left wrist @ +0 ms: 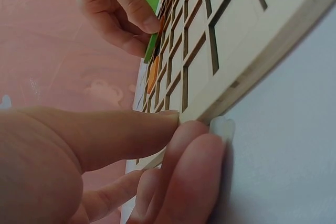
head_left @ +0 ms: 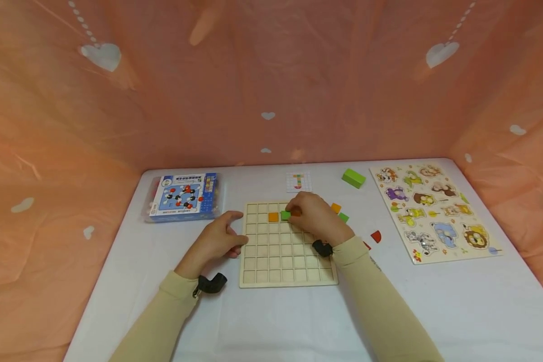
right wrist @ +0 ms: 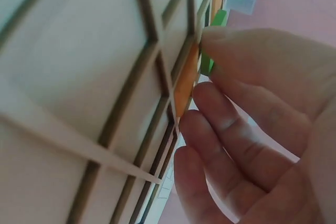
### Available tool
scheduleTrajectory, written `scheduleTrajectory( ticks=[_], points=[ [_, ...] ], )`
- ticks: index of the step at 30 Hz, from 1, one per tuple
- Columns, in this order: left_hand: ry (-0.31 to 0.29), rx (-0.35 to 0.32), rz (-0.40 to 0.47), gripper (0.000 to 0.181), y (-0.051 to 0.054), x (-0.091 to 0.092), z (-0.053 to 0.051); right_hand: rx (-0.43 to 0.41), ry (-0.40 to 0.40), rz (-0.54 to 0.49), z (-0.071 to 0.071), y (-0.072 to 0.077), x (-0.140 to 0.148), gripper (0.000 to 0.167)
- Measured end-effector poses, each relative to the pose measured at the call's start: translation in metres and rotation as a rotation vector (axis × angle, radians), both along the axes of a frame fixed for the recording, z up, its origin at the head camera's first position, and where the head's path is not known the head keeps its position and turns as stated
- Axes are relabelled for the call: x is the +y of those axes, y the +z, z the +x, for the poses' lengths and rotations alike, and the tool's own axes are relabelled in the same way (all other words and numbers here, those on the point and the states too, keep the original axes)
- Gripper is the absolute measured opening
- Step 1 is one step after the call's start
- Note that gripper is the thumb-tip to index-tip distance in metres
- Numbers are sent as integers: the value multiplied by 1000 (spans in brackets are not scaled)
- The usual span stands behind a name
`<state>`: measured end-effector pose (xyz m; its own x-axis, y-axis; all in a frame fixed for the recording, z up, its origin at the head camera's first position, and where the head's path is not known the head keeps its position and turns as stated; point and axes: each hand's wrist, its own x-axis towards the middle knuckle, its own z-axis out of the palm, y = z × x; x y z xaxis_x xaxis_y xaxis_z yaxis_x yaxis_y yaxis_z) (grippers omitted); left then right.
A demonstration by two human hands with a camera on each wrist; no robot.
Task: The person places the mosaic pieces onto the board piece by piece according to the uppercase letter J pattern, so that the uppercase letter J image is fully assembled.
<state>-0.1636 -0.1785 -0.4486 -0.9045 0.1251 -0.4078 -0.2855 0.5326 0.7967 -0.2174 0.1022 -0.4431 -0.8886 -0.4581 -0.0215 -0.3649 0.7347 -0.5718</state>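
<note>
A square wooden grid board [head_left: 287,250] lies flat on the table. Over its upper part, my right hand [head_left: 315,215] pinches a small green square tile [head_left: 285,215] between thumb and finger; the tile tilts against the board in the right wrist view [right wrist: 207,65]. Two orange tiles lie in the grid: one [head_left: 273,217] left of the green tile, another [right wrist: 186,81] beside my right fingers. At the board's left edge, my left hand [head_left: 215,238] touches the rim with thumb and index finger spread. Its other fingers bend in beside the edge in the left wrist view.
A pattern card [head_left: 304,182] lies behind the board. Right of it are a green block [head_left: 354,178], loose orange [head_left: 336,207] and green tiles [head_left: 343,217], and a red quarter-round piece [head_left: 376,236]. An animal puzzle board [head_left: 436,213] lies far right, a boxed kit [head_left: 183,197] at left.
</note>
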Motion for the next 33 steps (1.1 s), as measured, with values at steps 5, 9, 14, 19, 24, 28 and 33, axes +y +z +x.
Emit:
scheduleTrajectory(
  ticks=[5,9,14,19,24,28,33],
  points=[
    [1,0,3,74,-1,-1,1,-11,5,5,2,-2,-4,23],
    [4,-7,-9,74,-1,-3,2,-4,21,11,3,-2,-9,24],
    [2,-7,-5,74,0,-2,1,-12,14,24,3,-1,-9,24],
    [-3,-3,-10,74,0,-1,-1,-20,8,20,2,1,-7,23],
    [-3,-7,-13,74,0,-1,-1,-21,14,17,2,1,-7,24],
    [-6,-7,-13,74,-1,-1,-1,-20,14,19,1,0,-7,25],
    [-6,-13,-4,75,-2,-1,-2,-15,13,23,1,-1,-6,25]
  ],
)
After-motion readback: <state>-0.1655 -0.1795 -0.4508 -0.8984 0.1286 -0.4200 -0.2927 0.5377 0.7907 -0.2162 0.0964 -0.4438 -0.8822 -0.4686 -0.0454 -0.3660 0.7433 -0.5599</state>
